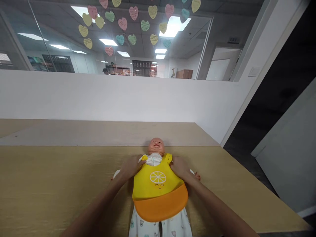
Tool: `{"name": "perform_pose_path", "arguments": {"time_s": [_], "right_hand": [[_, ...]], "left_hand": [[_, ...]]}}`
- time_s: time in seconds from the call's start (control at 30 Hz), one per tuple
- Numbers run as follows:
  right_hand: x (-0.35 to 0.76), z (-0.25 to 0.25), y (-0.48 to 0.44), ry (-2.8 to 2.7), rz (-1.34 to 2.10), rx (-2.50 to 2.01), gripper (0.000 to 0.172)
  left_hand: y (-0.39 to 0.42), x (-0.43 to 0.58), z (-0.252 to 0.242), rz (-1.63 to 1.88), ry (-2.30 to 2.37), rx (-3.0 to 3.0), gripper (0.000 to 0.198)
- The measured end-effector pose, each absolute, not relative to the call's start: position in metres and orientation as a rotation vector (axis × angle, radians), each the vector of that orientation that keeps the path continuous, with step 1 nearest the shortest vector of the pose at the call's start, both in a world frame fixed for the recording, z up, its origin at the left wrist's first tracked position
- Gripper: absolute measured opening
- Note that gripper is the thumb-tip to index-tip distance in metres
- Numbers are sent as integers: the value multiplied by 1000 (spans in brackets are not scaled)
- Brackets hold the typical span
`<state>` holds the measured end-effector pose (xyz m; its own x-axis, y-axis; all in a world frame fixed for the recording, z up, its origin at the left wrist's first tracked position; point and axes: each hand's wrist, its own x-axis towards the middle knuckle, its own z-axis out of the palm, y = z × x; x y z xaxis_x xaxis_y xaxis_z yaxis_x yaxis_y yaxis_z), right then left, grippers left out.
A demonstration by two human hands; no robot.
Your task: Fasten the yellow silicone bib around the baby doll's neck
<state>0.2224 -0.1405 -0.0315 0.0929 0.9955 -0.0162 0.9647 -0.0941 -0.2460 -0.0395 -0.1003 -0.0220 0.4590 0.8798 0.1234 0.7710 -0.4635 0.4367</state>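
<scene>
Clerk: Bib (144,186), colour and print?

Keeper: Bright yellow, bearing a white citrus slice (158,177) above a small smiling face (159,186) in dark line. Pocket (160,205) plain orange.

Clerk: Garments on the doll (156,143)?

Keeper: Top (154,159), white, any print too small to tell. Trousers (143,225), white, scattered with little motifs, some greenish, some grey, one pinkish.

Clerk: Table (49,191)?

Keeper: Light tan, faintly streaked; strip (111,131) along the back, paler and greyer.

Clerk: Surroundings?

Keeper: Wall (123,98), plain white. Heart-shaped notes (133,13), assorted pink, yellow, green and blue, lined with dark writing. Panel (291,151) at right, pale grey, unpatterned.
</scene>
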Motion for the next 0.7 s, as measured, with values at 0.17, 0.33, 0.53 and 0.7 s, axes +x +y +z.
{"name": "perform_pose_path", "arguments": {"time_s": [0.17,0.33,0.53,0.7], "right_hand": [[225,-37,-138,-1957,353,-2187,29],[233,-49,-133,-1847,509,-2036,29],[243,-39,-125,-1203,1207,-1437,72],[251,-34,-110,-1246,1314,-1316,37]], "left_hand": [[-95,-35,-31,398,1466,2394,45],[-90,-37,-37,419,1411,2310,52],[-82,-38,-37,538,1199,2148,57],[-61,-33,-30,731,1144,1795,52]]}}
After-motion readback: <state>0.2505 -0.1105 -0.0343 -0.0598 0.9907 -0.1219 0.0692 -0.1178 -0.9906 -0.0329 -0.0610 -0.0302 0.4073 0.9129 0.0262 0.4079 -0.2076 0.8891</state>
